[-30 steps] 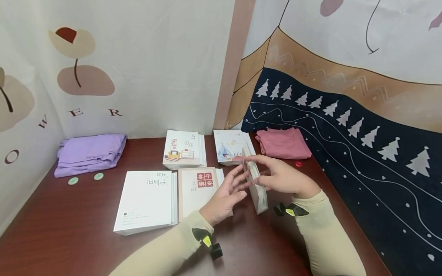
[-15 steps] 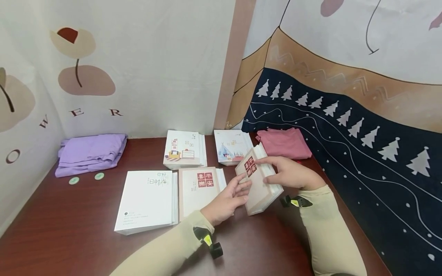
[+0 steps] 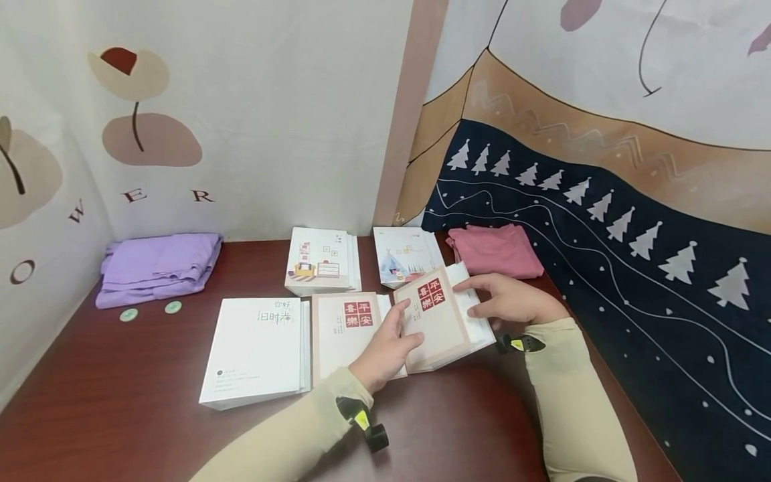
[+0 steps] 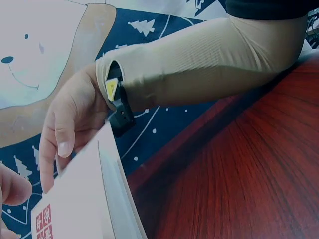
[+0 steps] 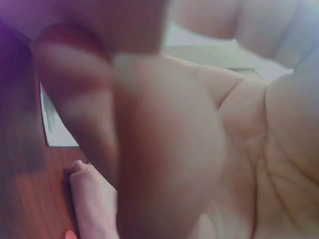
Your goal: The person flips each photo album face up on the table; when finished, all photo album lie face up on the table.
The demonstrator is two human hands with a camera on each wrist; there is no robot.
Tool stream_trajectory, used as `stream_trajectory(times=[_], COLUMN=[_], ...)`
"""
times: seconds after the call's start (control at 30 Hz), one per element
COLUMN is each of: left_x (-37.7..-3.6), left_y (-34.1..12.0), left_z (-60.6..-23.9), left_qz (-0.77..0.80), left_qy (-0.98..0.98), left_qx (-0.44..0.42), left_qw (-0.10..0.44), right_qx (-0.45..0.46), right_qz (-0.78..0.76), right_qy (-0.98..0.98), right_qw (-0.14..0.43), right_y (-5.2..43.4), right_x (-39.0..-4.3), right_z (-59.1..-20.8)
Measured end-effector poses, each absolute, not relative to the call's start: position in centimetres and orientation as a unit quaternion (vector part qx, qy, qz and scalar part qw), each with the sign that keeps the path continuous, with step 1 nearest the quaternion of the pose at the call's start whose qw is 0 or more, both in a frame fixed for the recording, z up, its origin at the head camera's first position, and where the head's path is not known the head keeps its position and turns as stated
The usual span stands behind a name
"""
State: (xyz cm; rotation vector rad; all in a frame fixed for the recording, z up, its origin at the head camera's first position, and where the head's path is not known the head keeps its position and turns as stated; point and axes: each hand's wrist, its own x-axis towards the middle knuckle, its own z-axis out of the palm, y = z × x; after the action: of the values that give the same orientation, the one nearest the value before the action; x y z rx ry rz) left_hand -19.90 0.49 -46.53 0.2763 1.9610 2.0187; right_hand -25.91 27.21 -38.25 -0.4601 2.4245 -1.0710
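Lowering the tilted book (image 3: 438, 320) flat calls for slow, even support from both hands, its near edge seemingly already on the bench (image 3: 120, 415) and its far edge raised, so it wants to settle just beside its twin (image 3: 345, 329) without sliding onto it; the bench is dark reddish wood, smooth and faintly glossy, so a dropped cover could skid; largest of the goods is the white book (image 3: 253, 351), a thick matte slab lying left of the twin; behind sit 2 illustrated books, 1 with a house drawing (image 3: 319, 260) and 1 with a tent scene (image 3: 402, 256), both flat and paper-white; soft folded cloth lies at the back, purple (image 3: 158, 266) at left and pink (image 3: 494, 249) at right; the held book is a rigid beige-bordered block with 4 red seal squares and pale page edges; the right hand (image 3: 508, 301) curls its fingers (image 4: 64, 133) over the far edge, thumb on the cover; the left hand (image 3: 385, 348) pinches the near-left edge, thumb on top; 2 small green discs (image 3: 149, 310) rest near the purple cloth.
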Motion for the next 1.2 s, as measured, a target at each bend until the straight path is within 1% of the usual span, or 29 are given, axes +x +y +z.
stream_trajectory(times=[0.13, 0.2, 0.33, 0.5, 0.7, 1.2], left_x=[-19.9, -19.9, -20.0, -20.0, -20.2, -20.0], left_y=[0.6, 0.6, 0.6, 0.4, 0.5, 0.2], left_z=[-46.5, -46.4, -46.4, -46.4, -46.6, -46.6], left_qz=[0.707, 0.708, 0.707, 0.713, 0.729, 0.716], left_qy=[0.683, 0.683, 0.686, 0.685, 0.663, 0.669], left_qx=[0.086, 0.082, 0.076, 0.067, 0.079, 0.108], left_qw=[0.161, 0.161, 0.154, 0.139, 0.149, 0.167], right_qx=[-0.162, -0.147, -0.116, -0.090, -0.073, -0.045], right_qz=[-0.394, -0.413, -0.447, -0.457, -0.448, -0.435], right_qy=[0.875, 0.865, 0.845, 0.836, 0.835, 0.844], right_qw=[0.231, 0.242, 0.271, 0.290, 0.312, 0.311], right_y=[28.1, 28.5, 29.3, 30.2, 30.2, 29.9], right_x=[-26.2, -26.2, -26.6, -27.1, -27.6, -27.6], right_z=[-38.2, -38.3, -38.6, -39.5, -40.5, -41.2])
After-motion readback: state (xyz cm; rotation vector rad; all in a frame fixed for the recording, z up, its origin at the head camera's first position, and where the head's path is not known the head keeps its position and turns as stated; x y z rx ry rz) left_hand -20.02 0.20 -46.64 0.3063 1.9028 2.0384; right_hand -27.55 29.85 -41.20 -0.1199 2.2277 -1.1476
